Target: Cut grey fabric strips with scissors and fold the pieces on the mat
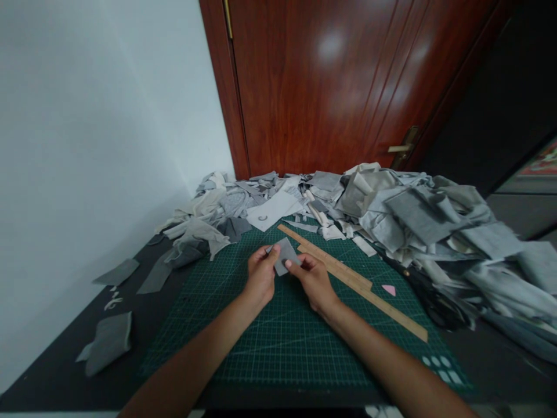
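A small grey piece of fabric (286,253) is held up over the green cutting mat (278,348). My left hand (261,273) pinches its left edge, thumb on top. On the lower right edge, my right hand (314,280) grips the same piece with thumb and fingers. The fingers behind the fabric are partly hidden. Two wooden rulers (383,307) lie slantwise on the mat, just right of my right hand. Further right is a pink triangular tailor's chalk (389,289).
Heaped fabric scraps (418,215) line the back and right side. Black scissors (435,299) lie at the mat's right edge. A folded grey cloth (109,341) and loose strips rest on the dark table at left. A white wall (108,116) and wooden door (313,87) stand behind.
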The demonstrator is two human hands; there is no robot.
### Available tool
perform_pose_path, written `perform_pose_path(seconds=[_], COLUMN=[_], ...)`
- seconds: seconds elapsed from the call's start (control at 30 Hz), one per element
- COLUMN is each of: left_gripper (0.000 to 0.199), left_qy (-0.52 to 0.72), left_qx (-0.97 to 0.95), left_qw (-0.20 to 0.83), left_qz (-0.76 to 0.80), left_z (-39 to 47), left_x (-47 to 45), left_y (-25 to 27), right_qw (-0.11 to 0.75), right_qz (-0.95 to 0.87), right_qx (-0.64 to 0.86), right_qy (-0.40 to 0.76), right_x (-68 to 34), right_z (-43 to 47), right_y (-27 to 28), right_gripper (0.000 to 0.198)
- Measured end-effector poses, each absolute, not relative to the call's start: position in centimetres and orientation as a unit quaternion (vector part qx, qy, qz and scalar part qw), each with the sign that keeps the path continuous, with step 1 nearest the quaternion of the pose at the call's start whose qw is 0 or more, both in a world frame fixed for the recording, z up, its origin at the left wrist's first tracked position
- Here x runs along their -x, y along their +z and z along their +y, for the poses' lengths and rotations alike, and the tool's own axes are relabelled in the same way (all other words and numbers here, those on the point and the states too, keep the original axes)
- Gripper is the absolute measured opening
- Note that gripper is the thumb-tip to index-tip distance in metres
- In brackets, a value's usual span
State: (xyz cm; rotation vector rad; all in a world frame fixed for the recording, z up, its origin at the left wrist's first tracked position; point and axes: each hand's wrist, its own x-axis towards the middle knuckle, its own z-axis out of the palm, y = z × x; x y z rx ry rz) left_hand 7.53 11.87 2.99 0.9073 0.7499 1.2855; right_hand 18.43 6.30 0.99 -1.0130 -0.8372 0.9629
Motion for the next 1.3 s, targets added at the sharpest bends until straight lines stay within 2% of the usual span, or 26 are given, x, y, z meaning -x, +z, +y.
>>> perform_pose_path(seconds=[0.33,0.63,0.8,1.03,1.3], left_gripper=[0.047,0.041,0.037,0.031,0.026], left_qy=[0.564,0.566,0.562,0.541,0.535], left_qx=[-0.408,-0.457,-0.485,-0.535,-0.575], left_qw=[0.647,0.605,0.585,0.562,0.521], left_qz=[0.311,0.322,0.327,0.325,0.335], left_z=[11.8,11.6,11.6,11.2,11.6], left_x=[-7.7,-7.8,-7.7,-7.9,-7.8], left_y=[2.8,2.4,2.1,1.9,1.8], right_qw=[0.739,0.744,0.733,0.718,0.706], right_qz=[-0.313,-0.344,-0.345,-0.38,-0.418], right_qx=[0.429,0.464,0.467,0.48,0.493], right_qy=[0.414,0.336,0.354,0.331,0.29], right_x=[-18.8,-19.6,-19.0,-19.8,-20.3], right_z=[6.9,6.9,6.8,6.9,7.3], right_y=[1.1,1.4,1.8,2.1,1.3], right_gripper=[0.038,0.028,0.04,0.022,0.02])
